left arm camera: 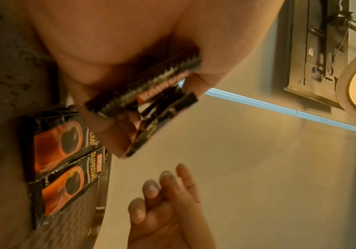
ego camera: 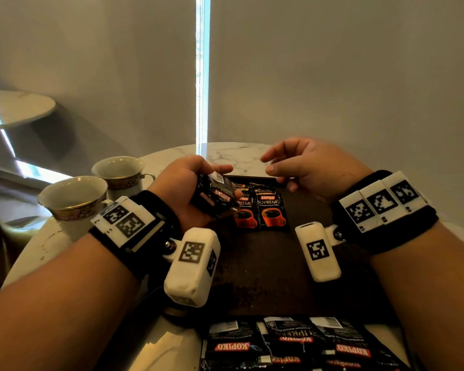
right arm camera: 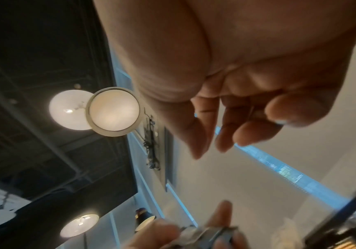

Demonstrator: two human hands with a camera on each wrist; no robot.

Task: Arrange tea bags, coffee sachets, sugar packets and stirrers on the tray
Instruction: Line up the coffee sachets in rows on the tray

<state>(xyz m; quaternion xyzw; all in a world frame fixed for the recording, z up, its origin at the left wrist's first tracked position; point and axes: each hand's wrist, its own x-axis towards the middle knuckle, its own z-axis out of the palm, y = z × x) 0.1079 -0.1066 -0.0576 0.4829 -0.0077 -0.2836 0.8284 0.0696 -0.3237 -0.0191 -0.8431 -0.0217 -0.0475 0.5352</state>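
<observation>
My left hand [ego camera: 188, 188] grips a small stack of black Kopiko coffee sachets [ego camera: 216, 195]. My fingers curl round them and my thumb lies on top. My right hand [ego camera: 303, 167] holds nothing. Its fingers are loose and a little bent, and they point toward the stack, close to it but not touching.

The stack is between my two hands, up in the air, just above the far part of the dark brown tray [ego camera: 265, 277]. Its long side tips down toward me. I think my right hand will take the next packet, as it is the free one and the stack is just to its left.

Two sachets [ego camera: 261, 212] already lie flat on the tray, side by side, with red cups showing. Their long sides run from me to the far edge.

More Kopiko packets [ego camera: 292, 346] sit in a pile near me. Two teacups [ego camera: 91, 188] stand on the marble table [ego camera: 239, 156], left of the tray.
</observation>
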